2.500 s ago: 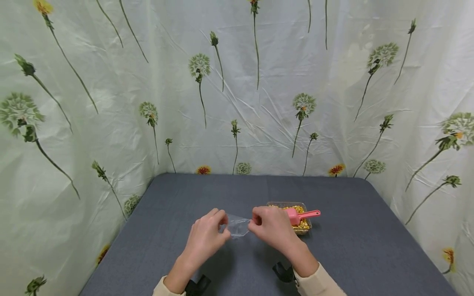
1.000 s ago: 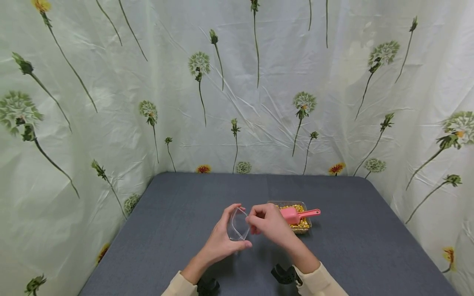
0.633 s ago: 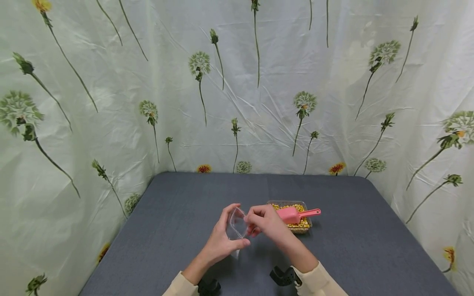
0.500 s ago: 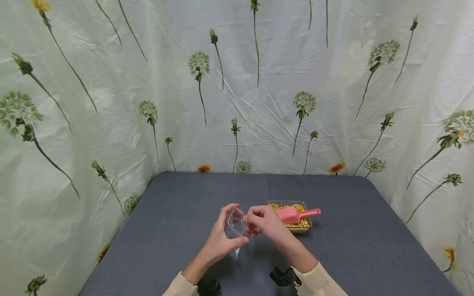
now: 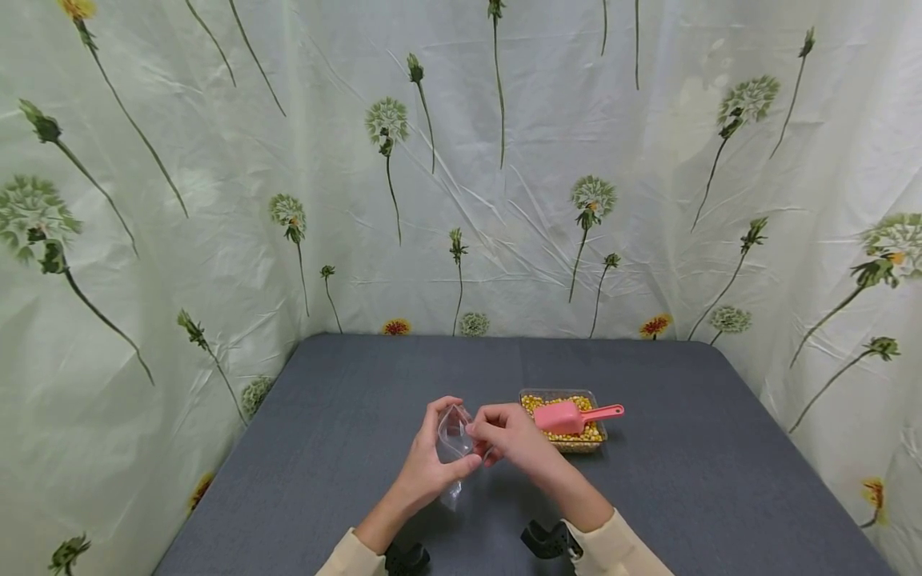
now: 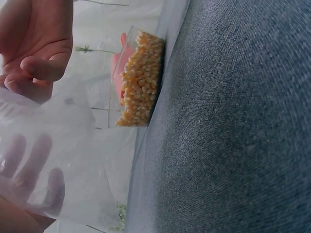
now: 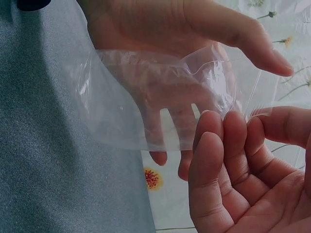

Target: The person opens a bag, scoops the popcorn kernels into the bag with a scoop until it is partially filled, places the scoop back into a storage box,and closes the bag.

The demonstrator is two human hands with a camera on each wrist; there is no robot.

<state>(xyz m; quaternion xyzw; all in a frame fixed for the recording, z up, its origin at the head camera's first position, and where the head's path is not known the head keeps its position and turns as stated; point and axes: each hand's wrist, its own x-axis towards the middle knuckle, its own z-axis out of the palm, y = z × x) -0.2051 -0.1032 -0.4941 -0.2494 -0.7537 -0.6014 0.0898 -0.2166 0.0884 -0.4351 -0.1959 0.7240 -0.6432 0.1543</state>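
Note:
A clear zip-top plastic bag (image 5: pixel 455 434) hangs above the table between both hands, its mouth spread wide. My left hand (image 5: pixel 421 472) curves round the bag's mouth, thumb on the near side and fingers on the far side. With thumb and forefinger, my right hand (image 5: pixel 520 440) pinches the bag's right edge. In the right wrist view, the left fingers show through the thin bag (image 7: pixel 114 97), which has nothing visible inside. The left wrist view has the bag (image 6: pixel 77 155) across the left fingers, its exact grip hard to make out.
Behind the right hand stands a clear plastic container (image 5: pixel 576 445) of yellow corn kernels (image 6: pixel 141 82). A pink scoop (image 5: pixel 558 418) lies on the kernels, handle pointing right over the rim. Dark grey cloth covers the table (image 5: pixel 403 368). A flower-print curtain (image 5: pixel 504 200) surrounds it.
The bag was flat between two pinching hands; its mouth has since opened and the left hand has gone round it. Both hands have lately drifted slightly left, uncovering more of the container.

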